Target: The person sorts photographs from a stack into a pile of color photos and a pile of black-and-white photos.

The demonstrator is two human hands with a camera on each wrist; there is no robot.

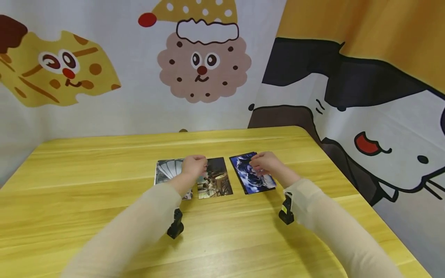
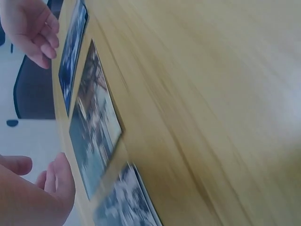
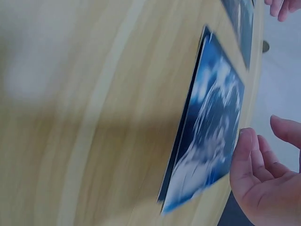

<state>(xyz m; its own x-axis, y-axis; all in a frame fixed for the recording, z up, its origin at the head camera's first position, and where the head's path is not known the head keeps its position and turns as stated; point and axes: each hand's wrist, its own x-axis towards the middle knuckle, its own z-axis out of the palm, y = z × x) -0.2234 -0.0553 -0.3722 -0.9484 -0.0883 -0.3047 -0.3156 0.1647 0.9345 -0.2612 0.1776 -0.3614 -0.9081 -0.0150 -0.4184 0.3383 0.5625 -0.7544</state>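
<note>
Three groups of printed photos lie in a row on the wooden table. At the left is a greyish photo [image 1: 166, 170] with pale curved shapes, partly hidden by my left hand [image 1: 193, 166]. The middle one is a brown, dim photo [image 1: 218, 181]. On the right, a blue photo [image 3: 207, 127] lies slightly askew over at least one other dark-edged sheet. My left hand hovers between the left and middle photos, thumb apart from its bent fingers, holding nothing. Above the blue photo's far side is my right hand [image 1: 267, 164], its fingers loosely curved, thumb apart and nothing between them.
The yellow wood-grain table [image 1: 87, 204] extends around the photos, its far edge near a cartoon-printed curtain [image 1: 139, 112]. A small black wrist camera [image 1: 175, 224] sits under the left sleeve, and another black camera [image 1: 286, 210] under the right.
</note>
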